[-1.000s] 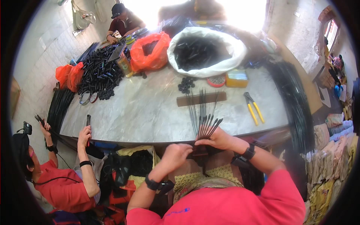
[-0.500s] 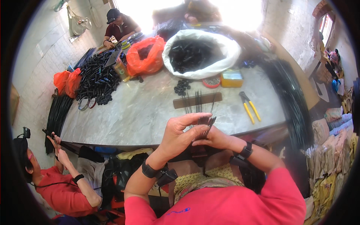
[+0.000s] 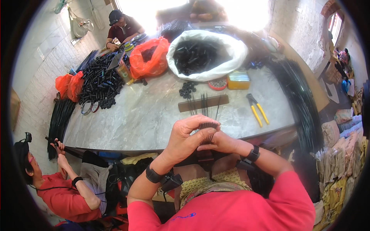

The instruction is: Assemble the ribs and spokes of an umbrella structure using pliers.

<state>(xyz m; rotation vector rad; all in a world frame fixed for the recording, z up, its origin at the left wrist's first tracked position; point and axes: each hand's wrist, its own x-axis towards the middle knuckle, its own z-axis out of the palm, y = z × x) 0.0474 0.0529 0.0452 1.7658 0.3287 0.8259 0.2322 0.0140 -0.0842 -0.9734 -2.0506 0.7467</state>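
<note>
My left hand (image 3: 184,135) is closed round a bundle of thin dark rods (image 3: 208,131), its thumb in front and its fingers over the top. Below and to the right, my right hand (image 3: 224,142) grips the bundle's lower end; some of its fingers are hidden. The rods sit packed side by side, their ends making a ribbed edge. Just beyond the hands, a brown strip (image 3: 185,106) lies on the table, with several thin dark rods (image 3: 204,101) crossing it and running toward my hands.
Pliers with yellow handles (image 3: 255,115) lie to the right. A white sack (image 3: 235,63) of black parts, a red bag (image 3: 138,61) and a heap of black pieces (image 3: 98,79) stand farther back. Long dark rods (image 3: 298,98) line the right edge. Co-workers sit left and far left.
The slanted, fanned rod ends now form an even, rounded edge between my hands. My arms have barely moved. The co-worker at left has shifted their hands slightly.
</note>
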